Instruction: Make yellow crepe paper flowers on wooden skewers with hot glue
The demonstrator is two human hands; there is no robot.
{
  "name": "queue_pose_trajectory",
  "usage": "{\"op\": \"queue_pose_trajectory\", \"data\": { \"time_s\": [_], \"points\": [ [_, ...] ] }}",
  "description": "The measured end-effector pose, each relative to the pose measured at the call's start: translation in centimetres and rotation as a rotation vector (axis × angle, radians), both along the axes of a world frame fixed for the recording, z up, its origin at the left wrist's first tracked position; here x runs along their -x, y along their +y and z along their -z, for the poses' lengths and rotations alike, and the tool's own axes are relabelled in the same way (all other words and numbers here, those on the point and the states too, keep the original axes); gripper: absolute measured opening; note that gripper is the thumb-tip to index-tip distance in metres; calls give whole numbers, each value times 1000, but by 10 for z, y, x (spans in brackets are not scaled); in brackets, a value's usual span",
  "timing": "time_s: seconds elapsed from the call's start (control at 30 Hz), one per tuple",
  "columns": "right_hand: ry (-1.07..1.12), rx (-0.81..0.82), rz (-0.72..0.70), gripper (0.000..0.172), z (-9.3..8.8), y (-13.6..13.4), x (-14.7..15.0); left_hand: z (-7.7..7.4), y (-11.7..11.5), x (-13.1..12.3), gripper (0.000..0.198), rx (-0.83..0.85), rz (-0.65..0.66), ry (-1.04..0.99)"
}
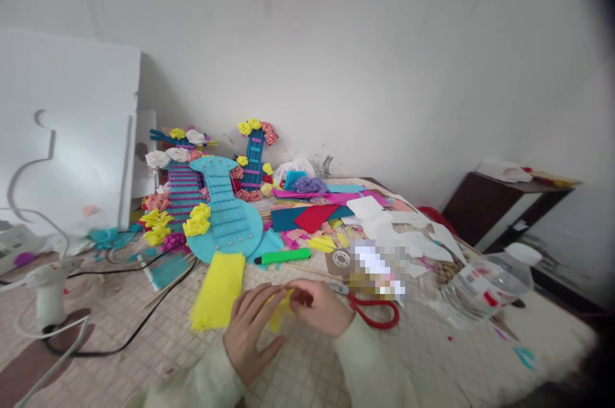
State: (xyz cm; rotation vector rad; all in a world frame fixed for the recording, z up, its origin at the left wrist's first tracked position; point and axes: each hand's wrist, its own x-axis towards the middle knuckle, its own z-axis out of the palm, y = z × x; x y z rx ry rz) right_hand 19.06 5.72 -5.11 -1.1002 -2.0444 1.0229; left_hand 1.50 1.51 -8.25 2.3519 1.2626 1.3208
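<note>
A small piece of yellow crepe paper [275,318] is between my two hands, partly hidden behind the fingers. My right hand [321,309] is closed in a pinch on it. The fingers of my left hand [252,328] are stretched out toward the right fingertips and touch the paper, with the thumb held apart. A larger flat yellow crepe paper sheet [218,293] lies just left of my left hand. Beyond the hands rests a green marker [286,257]. Red-handled scissors [379,313] lie beside my right wrist, their blades partly covered.
A light-blue guitar-shaped board [230,222] leans among crepe-flower-trimmed pieces [185,190]. To the left stands a glue gun [50,293] with cords. Coloured paper scraps [317,218], a tape roll [341,259] and a clear plastic jug [485,286] lie toward the right.
</note>
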Motion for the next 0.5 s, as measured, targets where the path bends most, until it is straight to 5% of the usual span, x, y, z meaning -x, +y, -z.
{"op": "queue_pose_trajectory", "data": {
  "time_s": [0.13, 0.27, 0.5],
  "points": [
    [50, 93, -55, 28, -12, -8, -9, -11, 2, -5, 19, 69, 100, -33],
    [52, 108, 2, 25, -15, -6, -30, -14, 5, -4, 14, 176, 167, -74],
    [-149, -21, 261, 23, -6, 8, -71, 1, 5, 3, 59, 379, 147, -183]
  ]
}}
